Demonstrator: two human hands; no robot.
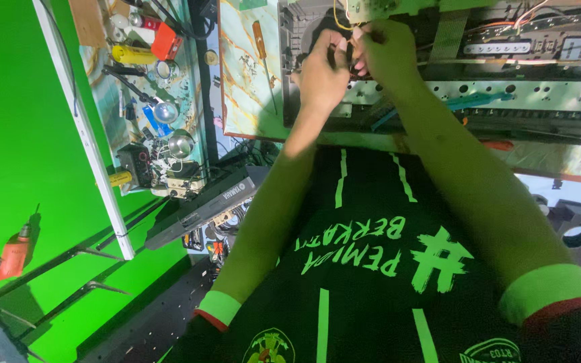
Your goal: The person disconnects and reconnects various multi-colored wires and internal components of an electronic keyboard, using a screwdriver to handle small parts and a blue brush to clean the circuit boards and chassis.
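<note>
My left hand (323,70) and my right hand (386,48) meet at the top of the view, over an open electronic chassis (506,91) made of perforated metal. Both pinch a small dark part (348,52) between the fingertips, and thin wires (339,19) run up from it to a circuit board (398,7). The fingers hide most of the part. Both forearms reach up from my black shirt (371,269) with light printed lettering.
A screwdriver (261,47) with an orange handle lies on the marbled tabletop (243,101) left of the chassis. A cluttered tool shelf (149,101) stands further left. A long black device (203,202) leans below it. An orange drill (8,259) hangs on the green wall.
</note>
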